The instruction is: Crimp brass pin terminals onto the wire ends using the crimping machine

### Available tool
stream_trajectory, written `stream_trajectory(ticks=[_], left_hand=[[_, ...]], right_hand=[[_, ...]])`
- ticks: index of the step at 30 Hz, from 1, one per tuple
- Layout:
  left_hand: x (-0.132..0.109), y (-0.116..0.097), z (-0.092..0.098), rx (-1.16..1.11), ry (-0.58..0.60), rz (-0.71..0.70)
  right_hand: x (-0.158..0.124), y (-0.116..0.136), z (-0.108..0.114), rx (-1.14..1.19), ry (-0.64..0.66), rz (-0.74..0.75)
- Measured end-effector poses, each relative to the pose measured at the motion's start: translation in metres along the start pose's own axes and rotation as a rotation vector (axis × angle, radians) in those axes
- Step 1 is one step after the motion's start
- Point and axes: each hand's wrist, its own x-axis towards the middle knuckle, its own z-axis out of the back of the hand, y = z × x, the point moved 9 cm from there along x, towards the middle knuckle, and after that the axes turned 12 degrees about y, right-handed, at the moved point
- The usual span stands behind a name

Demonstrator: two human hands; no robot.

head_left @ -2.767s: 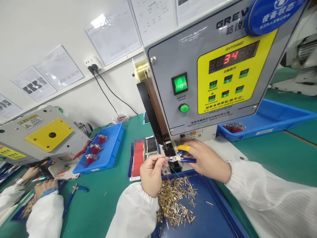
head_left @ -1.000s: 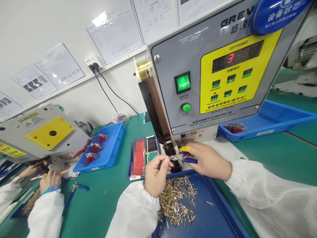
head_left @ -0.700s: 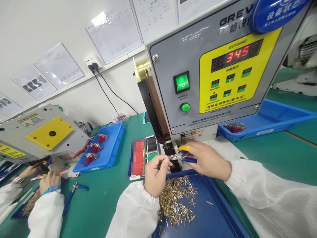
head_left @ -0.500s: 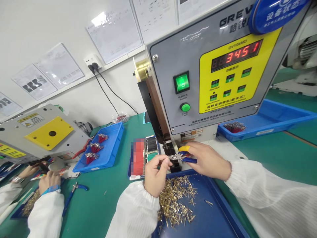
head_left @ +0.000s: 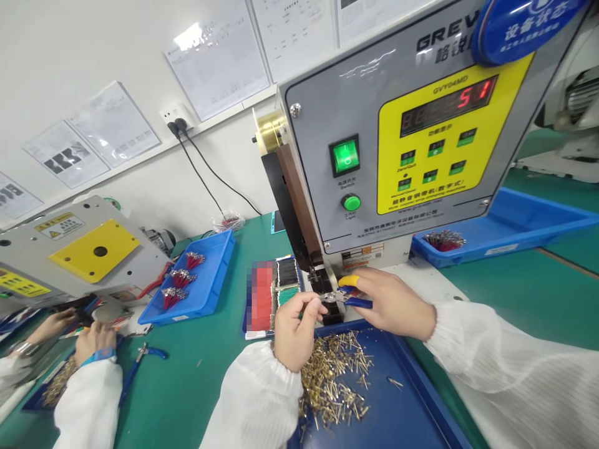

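Note:
My right hand (head_left: pixel 397 304), with a yellow cover on one finger, is closed around blue-handled pliers (head_left: pixel 358 302). The jaws of the pliers point left and meet the fingertips of my left hand (head_left: pixel 297 327). Thumb and forefinger of that hand are pinched together on something too small to make out. Both hands are just in front of the black crimping head (head_left: pixel 321 280) of the grey machine (head_left: pixel 309 125). Below them lies a dark blue tray (head_left: pixel 397 399) with a heap of small brass-coloured pins (head_left: pixel 334 377).
Behind my left hand, a tray holds bundles of red wires (head_left: pixel 262 299), black wires (head_left: pixel 287 273) and green ones. Blue bins (head_left: pixel 219 268) stand left and right. At the far left a co-worker's hands (head_left: pixel 96 340) work near a second machine (head_left: pixel 93 249); other blue-handled pliers (head_left: pixel 135 371) lie nearby.
My hands and the pliers hold almost the same position. Fewer red digits are lit on the machine's display. The co-worker's hands have shifted slightly.

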Motion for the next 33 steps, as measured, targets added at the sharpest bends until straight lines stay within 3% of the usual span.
stream_trajectory(ticks=[5,19,26,33], left_hand=[[-0.0004,0.0012,-0.0014,-0.007,0.007,0.007],[-0.0002,-0.0032,-0.0027,-0.002,0.021,-0.009],[0.0,-0.0023,-0.002,0.0,0.016,-0.005],[0.0001,-0.0011,-0.0025,-0.018,0.014,-0.006]], right_hand=[[0.0002,0.0008,-0.0023,0.018,0.067,-0.021],[0.0005,0.0001,0.0025,0.031,-0.007,0.004],[0.0006,0.0003,-0.0033,0.001,0.075,-0.022],[0.0005,-0.0004,0.0011,0.002,-0.009,0.002]])
